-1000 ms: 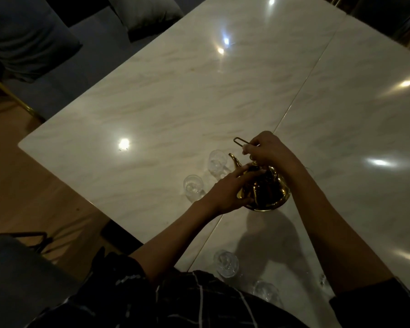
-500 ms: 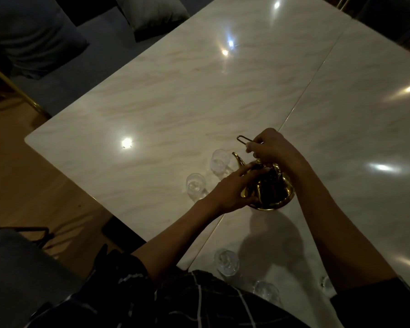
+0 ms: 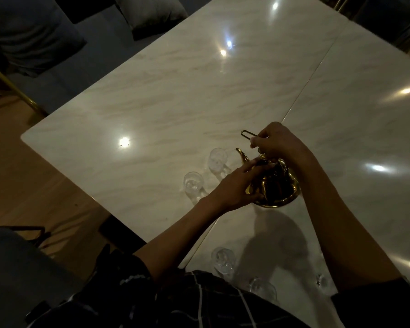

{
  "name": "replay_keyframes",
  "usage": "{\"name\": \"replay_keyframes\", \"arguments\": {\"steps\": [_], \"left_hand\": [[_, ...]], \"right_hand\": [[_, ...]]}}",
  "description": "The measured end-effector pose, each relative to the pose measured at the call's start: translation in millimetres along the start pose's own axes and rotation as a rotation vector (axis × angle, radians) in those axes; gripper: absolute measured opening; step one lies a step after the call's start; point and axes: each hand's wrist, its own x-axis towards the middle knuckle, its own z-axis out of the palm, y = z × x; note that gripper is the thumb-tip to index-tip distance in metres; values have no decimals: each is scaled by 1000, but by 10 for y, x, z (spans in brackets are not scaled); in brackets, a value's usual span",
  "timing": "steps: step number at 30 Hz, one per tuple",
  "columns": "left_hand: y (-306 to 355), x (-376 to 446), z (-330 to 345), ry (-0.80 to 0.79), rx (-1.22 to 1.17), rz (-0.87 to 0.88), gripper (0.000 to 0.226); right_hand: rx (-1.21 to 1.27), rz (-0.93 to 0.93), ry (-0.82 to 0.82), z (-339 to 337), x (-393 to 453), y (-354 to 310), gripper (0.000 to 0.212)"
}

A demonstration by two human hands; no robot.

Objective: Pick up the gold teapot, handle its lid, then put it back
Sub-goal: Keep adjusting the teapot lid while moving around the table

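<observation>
The gold teapot (image 3: 279,190) is near the seam of the marble table (image 3: 152,102), with its spout pointing to the far left. My right hand (image 3: 277,143) grips its thin wire handle (image 3: 245,134) from above. My left hand (image 3: 234,188) lies against the pot's left side, its straight fingers reaching onto the lid area at the top and its thumb low on the body. The lid itself is hidden under my fingers and in shadow. I cannot tell whether the pot's base touches the table.
Two small clear glasses (image 3: 218,159) (image 3: 193,182) stand just left of the teapot. Nearer to me are further glasses (image 3: 223,259) (image 3: 262,288). Dark cushioned chairs (image 3: 33,36) stand beyond the table's left edge, over a wooden floor.
The teapot and both hands have drifted slightly to the right. The right hand's hold on the handle and the left hand's touch on the top look the same.
</observation>
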Motion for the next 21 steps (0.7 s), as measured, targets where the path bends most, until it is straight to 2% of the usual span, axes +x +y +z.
{"name": "replay_keyframes", "arguments": {"steps": [21], "left_hand": [[87, -27, 12, 30, -3, -12, 87]], "right_hand": [[-43, 19, -33, -90, -75, -97, 26]]}}
